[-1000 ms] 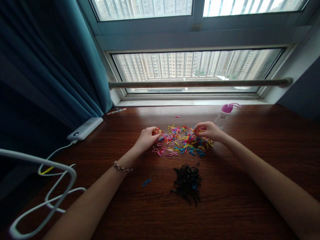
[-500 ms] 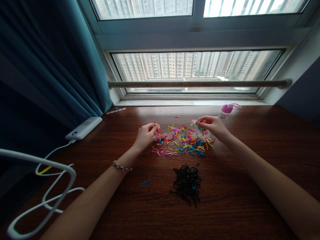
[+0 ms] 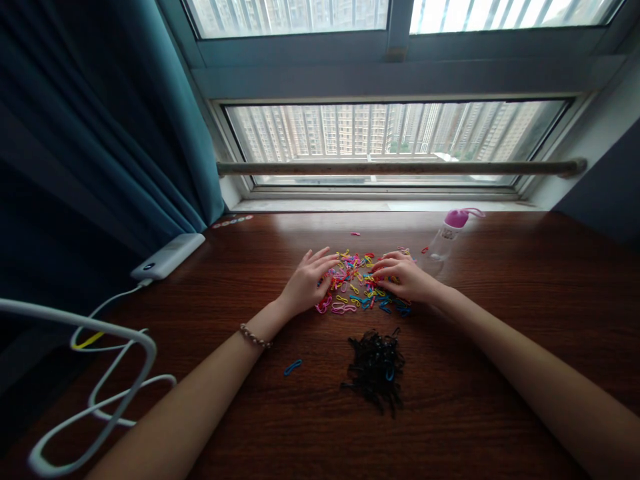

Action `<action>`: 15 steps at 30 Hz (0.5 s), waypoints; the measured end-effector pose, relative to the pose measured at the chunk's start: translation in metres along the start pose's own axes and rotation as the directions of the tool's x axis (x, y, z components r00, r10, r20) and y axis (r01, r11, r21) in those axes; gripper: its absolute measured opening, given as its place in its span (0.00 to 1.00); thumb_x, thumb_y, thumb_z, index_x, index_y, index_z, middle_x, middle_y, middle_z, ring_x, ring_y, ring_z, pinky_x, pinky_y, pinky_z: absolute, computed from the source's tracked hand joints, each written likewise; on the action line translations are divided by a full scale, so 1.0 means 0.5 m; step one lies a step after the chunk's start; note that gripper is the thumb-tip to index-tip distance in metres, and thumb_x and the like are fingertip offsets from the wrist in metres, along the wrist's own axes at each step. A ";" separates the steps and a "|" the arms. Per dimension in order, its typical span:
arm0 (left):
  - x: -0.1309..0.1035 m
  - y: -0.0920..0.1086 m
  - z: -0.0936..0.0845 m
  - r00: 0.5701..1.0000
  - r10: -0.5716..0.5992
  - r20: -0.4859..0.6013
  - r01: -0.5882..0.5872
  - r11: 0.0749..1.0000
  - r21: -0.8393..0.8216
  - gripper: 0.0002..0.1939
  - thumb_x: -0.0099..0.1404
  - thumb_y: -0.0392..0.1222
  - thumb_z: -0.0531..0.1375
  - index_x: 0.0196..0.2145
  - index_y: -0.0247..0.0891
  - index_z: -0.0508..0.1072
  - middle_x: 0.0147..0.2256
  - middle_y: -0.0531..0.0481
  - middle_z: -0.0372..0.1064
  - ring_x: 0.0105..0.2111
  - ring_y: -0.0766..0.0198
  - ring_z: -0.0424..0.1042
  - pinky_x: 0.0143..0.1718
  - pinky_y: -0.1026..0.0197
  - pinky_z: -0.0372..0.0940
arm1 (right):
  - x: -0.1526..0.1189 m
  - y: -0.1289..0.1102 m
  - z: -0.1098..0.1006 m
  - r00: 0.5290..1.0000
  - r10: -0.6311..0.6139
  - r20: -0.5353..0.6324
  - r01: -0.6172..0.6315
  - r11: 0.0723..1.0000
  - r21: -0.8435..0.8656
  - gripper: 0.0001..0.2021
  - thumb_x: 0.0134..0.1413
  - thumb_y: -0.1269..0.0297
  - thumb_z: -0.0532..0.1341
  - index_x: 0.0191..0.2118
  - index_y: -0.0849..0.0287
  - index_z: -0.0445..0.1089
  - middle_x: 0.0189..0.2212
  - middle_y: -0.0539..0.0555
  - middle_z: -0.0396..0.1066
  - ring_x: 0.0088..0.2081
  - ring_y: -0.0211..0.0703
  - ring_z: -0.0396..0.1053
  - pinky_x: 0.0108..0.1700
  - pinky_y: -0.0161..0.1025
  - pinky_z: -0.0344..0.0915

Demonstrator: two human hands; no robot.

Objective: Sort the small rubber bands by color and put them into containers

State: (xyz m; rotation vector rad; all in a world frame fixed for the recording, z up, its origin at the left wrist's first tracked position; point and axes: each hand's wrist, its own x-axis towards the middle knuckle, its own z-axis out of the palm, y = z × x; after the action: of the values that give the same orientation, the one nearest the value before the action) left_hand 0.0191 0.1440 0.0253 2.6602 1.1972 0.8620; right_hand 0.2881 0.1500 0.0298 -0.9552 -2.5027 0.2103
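Pink, yellow and blue bands [image 3: 353, 265] lie under the left hand [image 3: 307, 281], fingers spread wide, and the right hand [image 3: 406, 277] — whether that one grips any, I cannot tell. Nearer sits a black heap [image 3: 374, 367] — far right, a pink-capped bottle [image 3: 447, 235].

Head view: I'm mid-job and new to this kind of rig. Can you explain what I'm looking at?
There is no machine here: a person works bare-handed, and a camera worn on their head looks forward and down. On the brown table lies a scatter of small colourful loops. The left hand is over its left side, the right hand over its right. Both are open; neither visibly grips a loop, though what is under the palms is hidden. Nearer the person lie a black pile and a separate blue loop. Behind the right hand is a clear bottle with a pink lid.
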 end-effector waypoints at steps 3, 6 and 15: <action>-0.006 0.000 0.008 0.995 0.076 0.058 -0.080 0.995 0.054 0.17 0.61 0.35 0.50 0.48 0.41 0.67 0.51 0.48 0.64 0.58 0.57 0.52 0.59 0.43 0.38 | -0.002 -0.002 -0.003 1.000 -0.001 -0.010 0.001 1.000 0.014 0.10 0.53 0.62 0.55 0.30 0.54 0.74 0.32 0.52 0.74 0.39 0.44 0.66 0.45 0.44 0.59; -0.007 -0.004 0.011 0.996 0.077 0.049 -0.080 0.994 0.070 0.16 0.62 0.36 0.50 0.47 0.41 0.68 0.51 0.48 0.65 0.58 0.58 0.52 0.59 0.45 0.39 | -0.002 -0.001 -0.003 0.997 0.045 -0.058 -0.043 0.998 0.039 0.16 0.56 0.62 0.52 0.23 0.56 0.73 0.24 0.52 0.73 0.31 0.41 0.67 0.40 0.40 0.61; -0.005 -0.006 0.012 0.996 0.066 0.053 -0.070 0.995 0.077 0.15 0.63 0.37 0.50 0.46 0.40 0.69 0.49 0.48 0.66 0.56 0.58 0.55 0.58 0.46 0.44 | -0.001 0.008 0.031 0.967 0.200 -0.157 -0.201 0.979 0.010 0.08 0.50 0.67 0.58 0.38 0.55 0.71 0.29 0.53 0.71 0.35 0.43 0.64 0.37 0.39 0.60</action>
State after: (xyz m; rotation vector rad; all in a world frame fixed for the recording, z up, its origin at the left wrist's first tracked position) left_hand 0.0192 0.1452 0.0181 2.7830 1.1587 0.7677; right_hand 0.2836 0.1531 0.0145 -1.1818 -2.2646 0.1823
